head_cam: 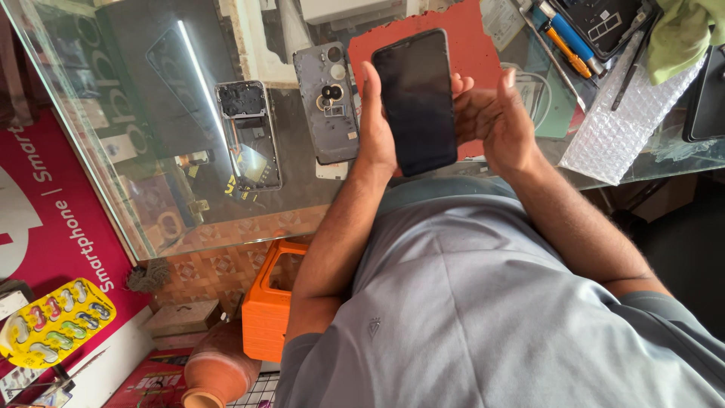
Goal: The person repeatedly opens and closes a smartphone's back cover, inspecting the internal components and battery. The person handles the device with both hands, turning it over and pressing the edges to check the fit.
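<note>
Dark phone screen (417, 98) upright between both hands, magenta sign (53, 219) at left, below the glass
</note>
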